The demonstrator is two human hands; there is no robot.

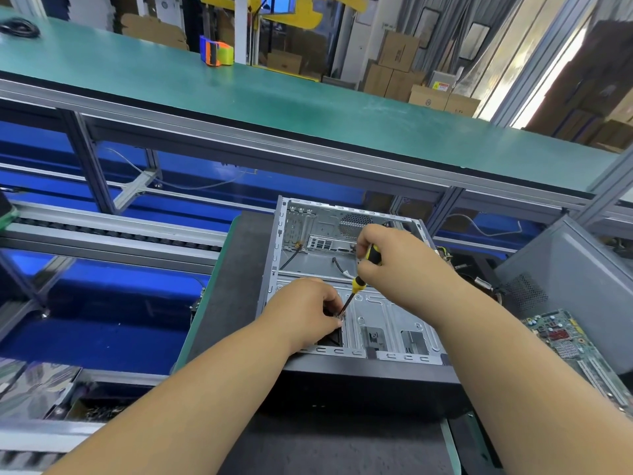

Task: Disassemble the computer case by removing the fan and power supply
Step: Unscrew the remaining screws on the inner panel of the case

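The computer case [346,279], a bare grey sheet-metal box with punched slots and a round mesh vent, lies open side up on a dark mat on the table [219,296], its long axis running away from the person. The right hand [394,258] has its fingers wrapped around the yellow-and-black screwdriver [359,282], whose thin shaft slants down and left. The left hand [305,313] pinches at the tip with curled fingers, beside a black part. A green circuit board [579,351] lies to the right.
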